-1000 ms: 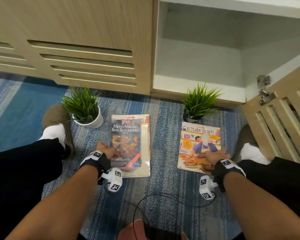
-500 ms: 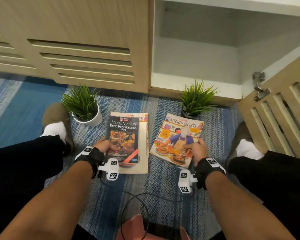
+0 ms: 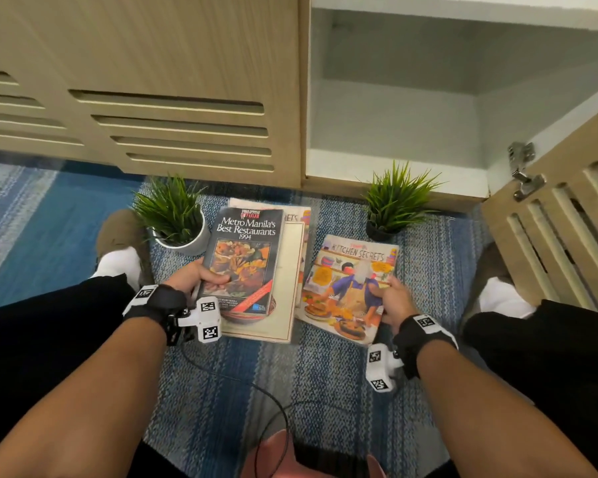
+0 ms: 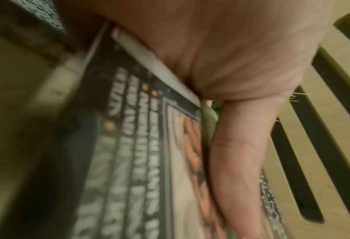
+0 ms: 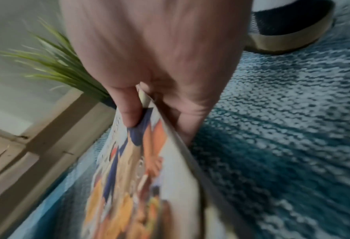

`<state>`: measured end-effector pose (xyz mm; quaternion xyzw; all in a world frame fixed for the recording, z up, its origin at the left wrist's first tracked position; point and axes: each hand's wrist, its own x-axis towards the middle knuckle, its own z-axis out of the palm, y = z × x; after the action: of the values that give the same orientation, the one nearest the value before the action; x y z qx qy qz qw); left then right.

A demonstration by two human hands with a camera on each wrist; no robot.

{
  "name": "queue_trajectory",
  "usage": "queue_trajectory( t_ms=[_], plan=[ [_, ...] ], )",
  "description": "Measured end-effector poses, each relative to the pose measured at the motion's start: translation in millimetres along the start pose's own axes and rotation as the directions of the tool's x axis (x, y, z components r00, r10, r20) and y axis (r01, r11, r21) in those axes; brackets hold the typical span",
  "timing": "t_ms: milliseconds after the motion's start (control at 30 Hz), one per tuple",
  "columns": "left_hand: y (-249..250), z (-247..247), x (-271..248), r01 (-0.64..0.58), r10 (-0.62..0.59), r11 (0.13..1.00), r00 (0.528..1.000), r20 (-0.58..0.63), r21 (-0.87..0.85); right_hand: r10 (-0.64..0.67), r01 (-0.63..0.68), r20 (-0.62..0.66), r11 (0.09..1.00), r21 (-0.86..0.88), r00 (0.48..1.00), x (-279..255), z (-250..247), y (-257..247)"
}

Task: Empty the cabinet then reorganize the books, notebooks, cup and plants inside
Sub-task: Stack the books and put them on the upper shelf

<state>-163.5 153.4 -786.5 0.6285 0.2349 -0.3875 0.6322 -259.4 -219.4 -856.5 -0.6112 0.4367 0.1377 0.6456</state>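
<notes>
My left hand (image 3: pixel 201 279) grips the left edge of the dark "Metro Manila's Best Restaurants" book (image 3: pixel 244 257), thumb on its cover, lifted off a cream book (image 3: pixel 292 270) that lies on the rug. The left wrist view shows that book's cover (image 4: pixel 129 145) blurred under my thumb (image 4: pixel 237 161). My right hand (image 3: pixel 389 298) pinches the right edge of the colourful "Kitchen Secrets" book (image 3: pixel 342 288), tilted up from the rug; the right wrist view shows its cover (image 5: pixel 133 186). One plant in a white pot (image 3: pixel 173 215) and one in a dark pot (image 3: pixel 394 201) stand before the cabinet.
The cabinet compartment (image 3: pixel 394 125) stands open, its white shelf bare. Its slatted door (image 3: pixel 560 236) swings out at the right. My knees and shoes flank the blue striped rug (image 3: pixel 221 391). A cable (image 3: pixel 266 401) crosses the rug near me.
Both hands went from resting on the books to gripping their edges. The dark book rose off the cream one. The Kitchen Secrets book moved left and tilted up.
</notes>
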Motion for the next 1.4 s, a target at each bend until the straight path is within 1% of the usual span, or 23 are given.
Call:
queue_trajectory(
  t_ms=[67,133,167,233,267,300,333,367,400,467,500,567,600,700,833,900,933,1000,1100,1167,1233,1300,1400],
  plan=[
    [2,8,-2,-0.013,0.013,0.999,1.000,0.007,-0.044,0.054,-0.056,0.073,0.998,0.018,0.996,-1,13,-5],
    [-1,15,-1,0.017,-0.012,0.997,0.998,0.069,-0.073,0.083,-0.087,0.145,0.996,0.024,0.986,-6,27,-4],
    [-9,13,8,0.071,-0.066,0.996,0.994,0.087,-0.058,0.101,-0.109,0.171,0.993,0.040,0.980,-9,32,-3],
    [-24,20,14,0.161,-0.166,0.984,0.984,0.068,0.078,0.182,-0.212,0.247,0.972,0.102,0.952,-17,42,2],
    [-34,23,22,0.167,-0.174,0.975,0.984,0.030,0.145,0.223,-0.265,0.289,0.958,0.113,0.931,-22,45,2],
    [-44,29,29,0.164,-0.160,0.969,0.986,-0.036,0.185,0.256,-0.301,0.306,0.947,0.110,0.917,-24,47,3],
    [-51,37,34,0.161,-0.134,0.950,0.984,-0.117,0.266,0.262,-0.312,0.319,0.943,0.115,0.911,-26,49,5],
    [-59,40,44,0.156,-0.093,0.929,0.976,-0.197,0.335,0.251,-0.293,0.305,0.951,0.101,0.919,-25,50,8],
    [-59,43,42,0.152,-0.038,0.892,0.964,-0.264,0.426,0.233,-0.269,0.284,0.958,0.095,0.930,-27,51,10],
    [-58,43,46,0.146,0.037,0.828,0.949,-0.312,0.542,0.218,-0.248,0.240,0.963,0.102,0.946,-24,53,15],
    [-54,42,43,0.167,0.037,0.811,0.942,-0.334,0.561,0.218,-0.248,0.229,0.962,0.110,0.949,-21,54,17],
    [-43,41,40,0.179,0.040,0.818,0.930,-0.364,0.546,0.222,-0.246,0.203,0.964,0.101,0.954,-17,54,21],
    [-39,38,43,0.181,0.039,0.818,0.929,-0.368,0.545,0.228,-0.251,0.204,0.963,0.095,0.952,-16,55,22],
    [-28,32,46,0.194,-0.016,0.809,0.951,-0.308,0.556,0.195,-0.207,0.157,0.976,0.063,0.968,-13,58,29],
    [-27,20,41,0.136,-0.026,0.876,0.972,-0.235,0.464,0.090,-0.104,0.172,0.991,0.078,0.981,-19,61,28],
    [-29,18,40,0.099,-0.020,0.904,0.982,-0.190,0.415,0.075,-0.090,0.193,0.993,0.072,0.978,-21,58,29],
    [-28,21,39,0.079,-0.004,0.913,0.983,-0.184,0.400,0.070,-0.083,0.199,0.995,0.062,0.978,-21,57,29],
    [-30,22,48,0.068,0.026,0.909,0.975,-0.220,0.411,0.058,-0.068,0.184,0.997,0.048,0.981,-18,57,29],
    [-32,33,54,0.109,-0.011,0.877,0.978,-0.207,0.469,0.058,-0.068,0.179,0.996,0.053,0.982,-19,57,25],
    [-39,42,61,0.110,-0.033,0.895,0.983,-0.182,0.432,0.073,-0.083,0.185,0.995,0.049,0.980,-18,57,24],
    [-52,48,77,0.083,0.005,0.903,0.979,-0.203,0.422,0.088,-0.098,0.166,0.994,0.052,0.982,-15,57,25],
    [-57,62,80,0.054,0.048,0.894,0.976,-0.214,0.445,0.086,-0.101,0.172,0.992,0.080,0.981,-17,58,24],
    [-55,85,71,-0.007,0.129,0.865,0.970,-0.208,0.502,0.101,-0.135,0.190,0.975,0.177,0.977,-23,62,23]
  ],
)
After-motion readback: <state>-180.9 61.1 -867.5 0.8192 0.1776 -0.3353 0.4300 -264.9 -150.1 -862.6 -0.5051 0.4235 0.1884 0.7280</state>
